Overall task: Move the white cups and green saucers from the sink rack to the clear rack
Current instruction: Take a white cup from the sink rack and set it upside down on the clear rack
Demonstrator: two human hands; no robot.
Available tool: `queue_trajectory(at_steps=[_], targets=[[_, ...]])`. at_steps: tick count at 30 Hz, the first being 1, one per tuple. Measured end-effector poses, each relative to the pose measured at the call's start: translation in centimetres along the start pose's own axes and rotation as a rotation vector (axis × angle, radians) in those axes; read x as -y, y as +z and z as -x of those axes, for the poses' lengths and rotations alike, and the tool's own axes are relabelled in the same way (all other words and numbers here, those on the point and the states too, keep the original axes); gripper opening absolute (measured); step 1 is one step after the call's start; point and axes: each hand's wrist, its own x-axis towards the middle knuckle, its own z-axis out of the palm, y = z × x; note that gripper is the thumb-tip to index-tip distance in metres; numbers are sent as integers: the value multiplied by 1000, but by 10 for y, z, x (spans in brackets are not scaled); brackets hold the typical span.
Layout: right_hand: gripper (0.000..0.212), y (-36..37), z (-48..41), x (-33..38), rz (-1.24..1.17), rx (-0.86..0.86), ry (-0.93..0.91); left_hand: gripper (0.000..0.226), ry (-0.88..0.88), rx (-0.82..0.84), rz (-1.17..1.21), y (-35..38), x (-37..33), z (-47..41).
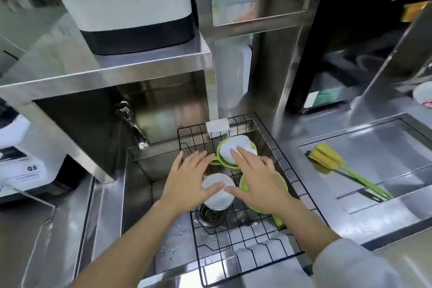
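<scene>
Both hands are seen spread above the black wire sink rack (245, 236), which is taken here as the landmark. The left hand (189, 177) is held flat with fingers splayed over the rack's left part, its thumb lying on the near white cup (218, 190); nothing is gripped by it. The right hand (254, 177) is likewise open and flat, its fingertips reaching onto the far white cup (233, 147) and its thumb meeting the near cup's rim; no grasp is shown.

Inside the rack, the far cup is seated upside down on stacked green saucers (224, 159) toward the rack's back. The near cup is placed at the rack's middle, bottom up. Another green saucer (245, 184) is partly hidden under the right hand, at the rack's right side.

The rack is set over a stainless steel sink (138, 184), with a drain strainer (211, 214) visible through the wires under the near cup. A tap (133, 124) is mounted behind and left of the rack. Right of the rack, a yellow sponge brush (327, 159) with a green handle is laid across a second steel basin (385, 142). Behind and above the rack, a steel shelf (105, 70) carries a white and black appliance (131, 7). The clear rack is not made out.
</scene>
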Motion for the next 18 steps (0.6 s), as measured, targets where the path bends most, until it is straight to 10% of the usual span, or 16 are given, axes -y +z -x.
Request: queue_trajectory(at_steps=[5,18], targets=[[100,13,1,-1,-11,227,-49,121,32,315,-80,8,2,8],[106,43,-13,13,-39,289,21,108,41,258,-138,20,-8,4]])
